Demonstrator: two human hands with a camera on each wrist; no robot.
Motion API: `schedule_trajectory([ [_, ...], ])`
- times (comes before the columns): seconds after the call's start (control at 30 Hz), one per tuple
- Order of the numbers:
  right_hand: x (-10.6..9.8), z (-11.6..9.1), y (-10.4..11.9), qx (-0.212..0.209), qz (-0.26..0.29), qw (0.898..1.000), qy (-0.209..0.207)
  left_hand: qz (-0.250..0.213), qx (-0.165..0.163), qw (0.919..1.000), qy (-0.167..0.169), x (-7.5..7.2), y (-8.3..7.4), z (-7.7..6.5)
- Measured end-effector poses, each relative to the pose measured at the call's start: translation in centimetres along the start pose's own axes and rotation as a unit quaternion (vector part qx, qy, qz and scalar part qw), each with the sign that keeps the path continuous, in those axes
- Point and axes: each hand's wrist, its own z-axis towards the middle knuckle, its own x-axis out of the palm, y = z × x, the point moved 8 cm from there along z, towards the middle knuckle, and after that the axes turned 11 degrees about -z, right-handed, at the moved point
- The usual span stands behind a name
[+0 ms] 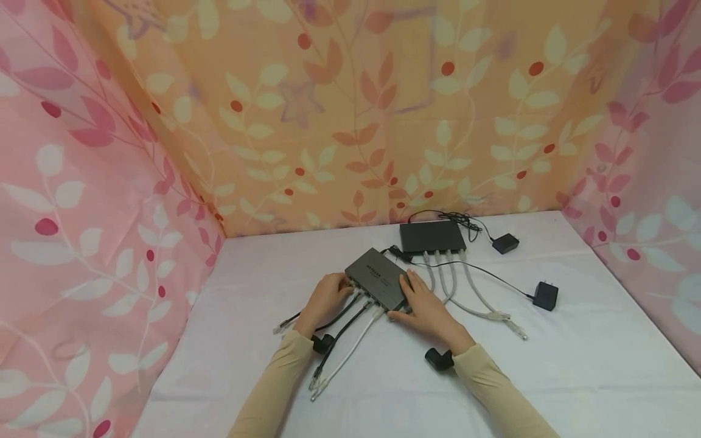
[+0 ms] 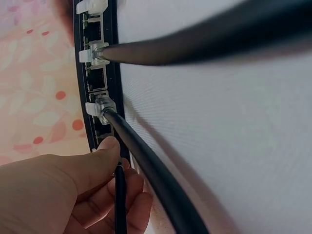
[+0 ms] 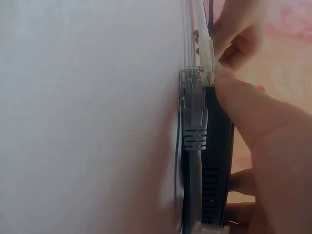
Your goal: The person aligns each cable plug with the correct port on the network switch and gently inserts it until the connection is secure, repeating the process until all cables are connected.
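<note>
A dark grey network switch [image 1: 374, 275] sits at an angle on the white cloth, its row of ports facing the person. My left hand [image 1: 328, 299] is at the switch's left end. In the left wrist view its thumb and finger pinch a black network cable [image 2: 120, 200] right at the end port; the plug is hidden by the fingertips. Two other black cables [image 2: 141, 146] have clear plugs seated in ports. My right hand [image 1: 426, 307] grips the switch's right end, thumb at the front corner beside a white cable's plug [image 3: 207, 53], fingers over the top.
A second black switch [image 1: 432, 236] stands behind, with several grey cables [image 1: 476, 313] plugged in. Two black power adapters [image 1: 545, 295] lie at the right, their thin cords running to the switches. Loose cable ends [image 1: 317, 389] lie in front. Patterned cloth walls [image 1: 350, 121] enclose the table.
</note>
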Motion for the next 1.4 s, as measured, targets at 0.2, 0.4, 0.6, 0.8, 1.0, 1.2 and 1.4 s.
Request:
schedule_trajectory([
  [0.2, 0.0, 0.0, 0.3, 0.007, 0.002, 1.0, -0.005, 0.003, -0.004, 1.0, 0.001, 0.1, 0.3, -0.1],
  [0.4, -0.1, 0.4, 0.5, 0.01, -0.005, 1.0, -0.014, -0.002, -0.003, 1.0, -0.003, 0.2, 0.7, -0.2],
  [0.6, 0.1, 0.8, 0.4, 0.016, -0.017, 1.0, -0.017, -0.019, 0.0, 0.9998, -0.002, 0.2, 1.0, -0.5],
  [0.8, 0.0, 1.3, 0.7, -0.003, -0.009, 1.0, -0.012, -0.03, -0.003, 0.9995, -0.008, -0.1, 1.4, -0.9],
  [1.0, -0.2, 1.6, 0.6, -0.027, 0.007, 0.999, 0.039, -0.035, -0.002, 0.9993, -0.012, -0.2, 1.5, -0.9],
  [1.2, -2.2, 0.8, -2.5, -0.032, 0.068, 0.995, 0.066, -0.05, 0.003, 0.9986, -0.018, -0.1, 1.3, -1.0],
  [1.4, -5.2, -2.1, -10.0, 0.06, 0.063, 0.996, 0.024, -0.055, 0.006, 0.9983, -0.018, 0.0, 1.2, -1.0],
])
